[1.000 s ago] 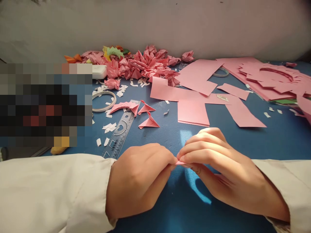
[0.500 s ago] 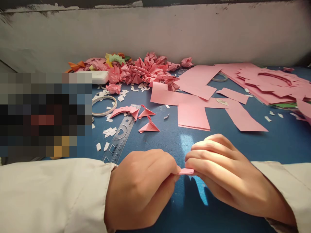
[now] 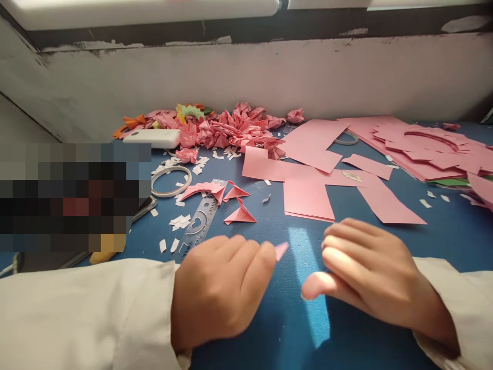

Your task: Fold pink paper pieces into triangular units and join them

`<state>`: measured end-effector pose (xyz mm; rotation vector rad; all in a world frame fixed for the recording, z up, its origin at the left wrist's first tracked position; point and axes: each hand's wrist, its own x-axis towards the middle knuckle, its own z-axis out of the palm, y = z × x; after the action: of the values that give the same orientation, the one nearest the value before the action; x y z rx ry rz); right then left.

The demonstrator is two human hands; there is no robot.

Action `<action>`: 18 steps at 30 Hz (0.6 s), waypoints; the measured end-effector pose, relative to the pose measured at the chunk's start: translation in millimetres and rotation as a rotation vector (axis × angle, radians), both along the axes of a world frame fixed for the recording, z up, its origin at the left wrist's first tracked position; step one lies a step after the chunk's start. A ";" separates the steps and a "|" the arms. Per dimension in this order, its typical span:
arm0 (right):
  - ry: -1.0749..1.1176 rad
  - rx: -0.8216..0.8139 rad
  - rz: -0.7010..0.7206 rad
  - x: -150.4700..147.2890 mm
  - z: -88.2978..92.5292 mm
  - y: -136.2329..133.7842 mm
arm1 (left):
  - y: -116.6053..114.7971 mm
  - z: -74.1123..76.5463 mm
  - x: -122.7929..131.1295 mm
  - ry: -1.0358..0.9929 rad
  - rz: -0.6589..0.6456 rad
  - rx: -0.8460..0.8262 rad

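My left hand [image 3: 223,288] is closed, and a small folded piece of pink paper [image 3: 282,251] pokes out past its thumb and forefinger. The rest of that paper is hidden behind the fingers. To the right, apart from the paper, my right hand [image 3: 360,272] holds nothing; its fingers are bent and its thumb sticks out away from them. Beyond my left hand lie two folded pink paper triangles [image 3: 241,212] and a joined row of folded pink pieces [image 3: 204,190], which rests over the end of a clear plastic ruler [image 3: 199,222].
Pink paper strips [image 3: 308,198] and stacked pink sheets [image 3: 375,128] spread across the blue table [image 3: 265,324]. Crumpled pink paper [image 3: 239,126] is heaped by the wall, beside a white case [image 3: 152,138]. A tape roll [image 3: 171,182] and white scraps lie left; a blurred patch covers the far left.
My right hand has let go of the folded paper and moved right, its thumb now apart. My left hand has kept the paper and tilted it upward. The view has tipped up slightly.
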<state>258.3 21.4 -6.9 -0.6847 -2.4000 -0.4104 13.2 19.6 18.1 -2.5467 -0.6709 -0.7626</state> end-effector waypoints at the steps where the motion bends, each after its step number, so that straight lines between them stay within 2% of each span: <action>1: 0.004 0.019 -0.033 2.9 -1.7 6.5 | 4.7 2.8 -2.7 0.026 0.037 0.088; 3: -0.005 0.053 -0.145 7.8 -7.0 19.4 | 13.0 6.0 -8.6 0.089 0.136 0.242; 5: -0.018 0.056 -0.273 11.0 -14.1 29.7 | 19.3 5.2 -13.8 0.181 0.251 0.313; 7: -0.035 0.025 -0.352 12.8 -21.0 35.7 | 23.4 0.9 -17.0 0.265 0.320 0.278; 9: -0.054 -0.011 -0.372 14.0 -25.4 37.6 | 25.4 -4.5 -17.6 0.309 0.349 0.231; 14: -0.062 -0.003 -0.324 15.8 -24.3 36.7 | 21.4 -9.6 -14.1 0.299 0.332 0.219; 18: -0.050 0.056 -0.277 16.9 -19.8 39.9 | 13.0 -4.7 -13.1 0.267 0.193 0.249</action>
<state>275.2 61.4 -26.7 -0.9968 -2.3359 -0.6123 0.1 32.5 13.4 -2.2618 -0.6738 -0.4028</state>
